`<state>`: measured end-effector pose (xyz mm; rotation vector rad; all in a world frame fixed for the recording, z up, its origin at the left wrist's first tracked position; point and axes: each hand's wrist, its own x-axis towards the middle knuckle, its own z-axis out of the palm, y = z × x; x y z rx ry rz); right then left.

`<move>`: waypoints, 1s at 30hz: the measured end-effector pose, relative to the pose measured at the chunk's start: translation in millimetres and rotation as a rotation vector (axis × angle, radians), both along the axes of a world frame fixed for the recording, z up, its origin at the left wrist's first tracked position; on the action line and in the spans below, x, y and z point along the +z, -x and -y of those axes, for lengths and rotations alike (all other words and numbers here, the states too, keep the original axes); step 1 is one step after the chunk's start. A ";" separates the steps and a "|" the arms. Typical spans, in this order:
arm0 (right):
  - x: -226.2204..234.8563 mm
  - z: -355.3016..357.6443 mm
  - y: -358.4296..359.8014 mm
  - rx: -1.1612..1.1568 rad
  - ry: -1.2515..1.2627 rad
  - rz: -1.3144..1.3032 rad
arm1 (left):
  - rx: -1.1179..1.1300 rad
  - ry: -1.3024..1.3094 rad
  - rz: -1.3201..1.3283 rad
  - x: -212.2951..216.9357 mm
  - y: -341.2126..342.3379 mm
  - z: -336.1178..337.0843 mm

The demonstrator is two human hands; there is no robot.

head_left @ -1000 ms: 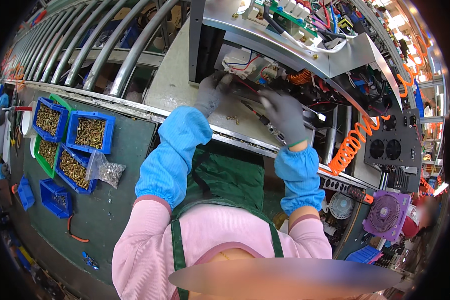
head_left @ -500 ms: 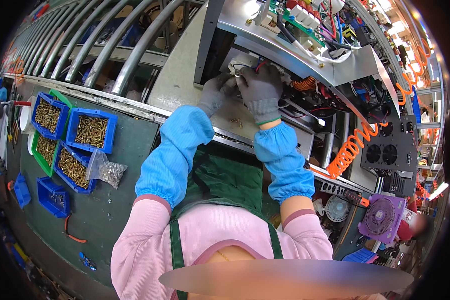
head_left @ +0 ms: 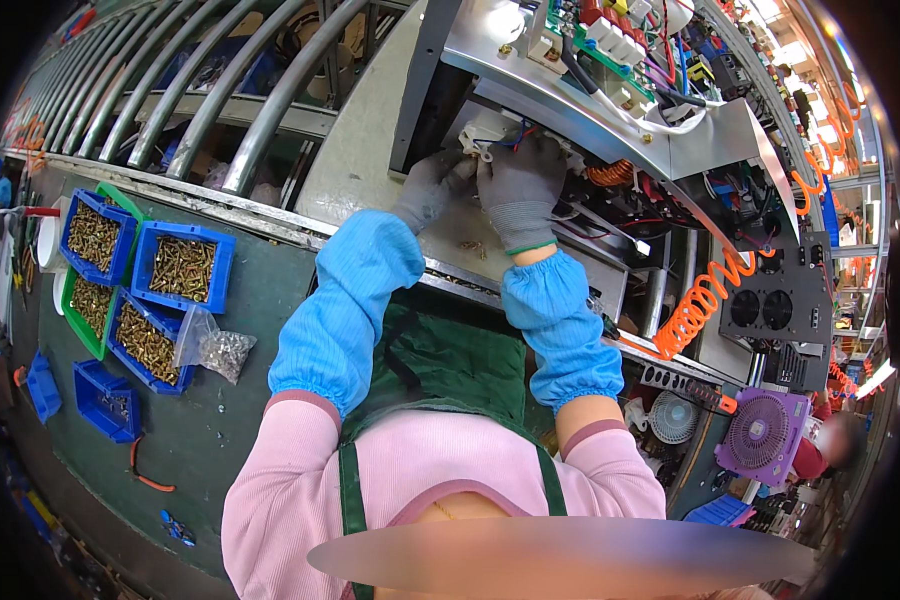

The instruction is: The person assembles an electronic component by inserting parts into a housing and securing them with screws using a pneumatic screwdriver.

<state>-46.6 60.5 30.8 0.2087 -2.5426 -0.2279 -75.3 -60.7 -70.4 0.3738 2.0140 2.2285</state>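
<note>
Inside the open metal housing [head_left: 570, 100], a white part with red and blue wires [head_left: 482, 133] lies between my two gloved hands. My left hand [head_left: 436, 188], in a grey glove, is closed at the part's near left side, its fingertips bent inward. From the right, my right hand [head_left: 523, 190] reaches in with curled fingers at the wires. A small pale ring-like end shows between the hands. What exactly either hand pinches is hidden by the fingers. A few brass screws [head_left: 472, 246] lie on the metal surface just below my hands.
Blue and green bins of screws [head_left: 182, 265] stand on the green bench at left, with a bag of small metal parts [head_left: 226, 350] beside them. Metal rollers [head_left: 270, 120] run at upper left. A coiled orange air hose [head_left: 692, 312] and a purple fan [head_left: 763, 432] are at right.
Both hands stay at the white part. My right hand has shifted slightly, and more of the part's pale ring-like end shows between the hands.
</note>
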 end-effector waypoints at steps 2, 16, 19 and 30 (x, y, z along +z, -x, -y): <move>1.5 1.9 1.0 -0.006 0.037 -0.008 | 0.007 0.071 -0.050 1.5 0.6 2.8; 13.8 -21.7 -36.8 0.157 0.251 0.009 | 0.012 0.176 -0.153 -17.2 14.6 -6.4; -7.7 -83.7 -99.1 0.194 0.395 -0.008 | 0.022 0.159 -0.149 -0.4 7.9 -5.2; -56.9 -183.4 -152.5 -0.038 0.235 0.632 | -0.095 0.008 -0.001 5.2 10.0 -4.9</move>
